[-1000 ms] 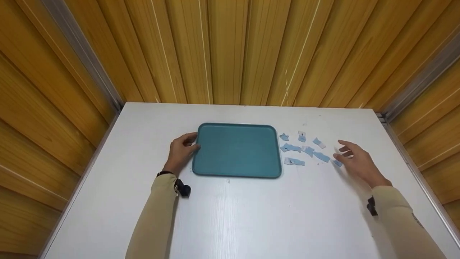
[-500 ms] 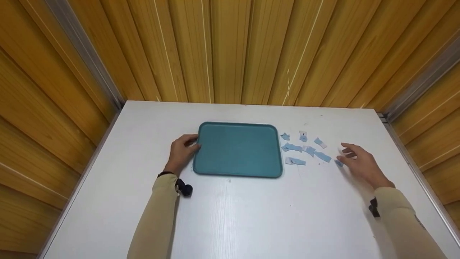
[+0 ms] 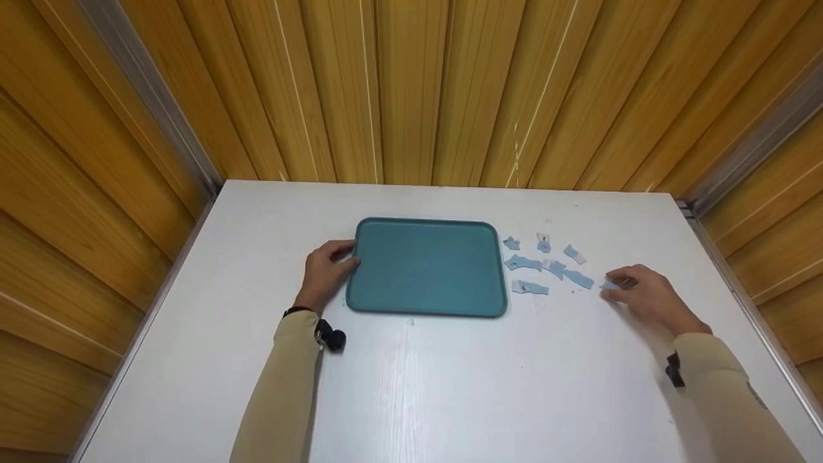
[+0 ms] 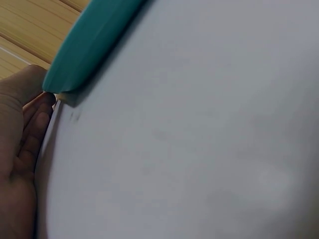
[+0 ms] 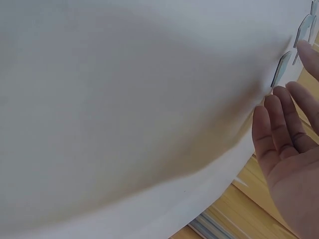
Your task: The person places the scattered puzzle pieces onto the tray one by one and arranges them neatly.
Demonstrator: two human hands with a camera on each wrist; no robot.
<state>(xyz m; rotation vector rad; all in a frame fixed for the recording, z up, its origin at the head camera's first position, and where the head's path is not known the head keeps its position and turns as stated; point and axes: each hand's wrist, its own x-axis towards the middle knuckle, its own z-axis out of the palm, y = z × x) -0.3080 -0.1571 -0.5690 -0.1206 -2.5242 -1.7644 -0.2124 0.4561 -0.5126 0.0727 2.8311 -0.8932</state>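
Observation:
At the left edge of a teal rectangular tray point(image 3: 427, 267), my left hand point(image 3: 321, 273) grips the rim, its thumb over the edge; the left wrist view has the thumb against the tray's side and the other fingers lower down. To the tray's right lie several torn scraps of blue-and-white paper point(image 3: 526, 263). My right hand point(image 3: 646, 296) is low over the table around the rightmost scrap point(image 3: 607, 285), thumb and index finger on either side of it. Its fingers look spread in the right wrist view, with paper scraps point(image 5: 281, 67) just past the fingertips.
The white table point(image 3: 450, 386) carries the tray and scraps. Yellow wood-patterned panels point(image 3: 411, 96) enclose it at the back and sides, with metal posts point(image 3: 154, 96) at the corners. Tiny paper crumbs are scattered near the scraps.
My right hand has lowered slightly towards the rightmost scrap, and its thumb and index finger have drawn closer together. The left hand stays on the tray's edge; the tray has not visibly moved.

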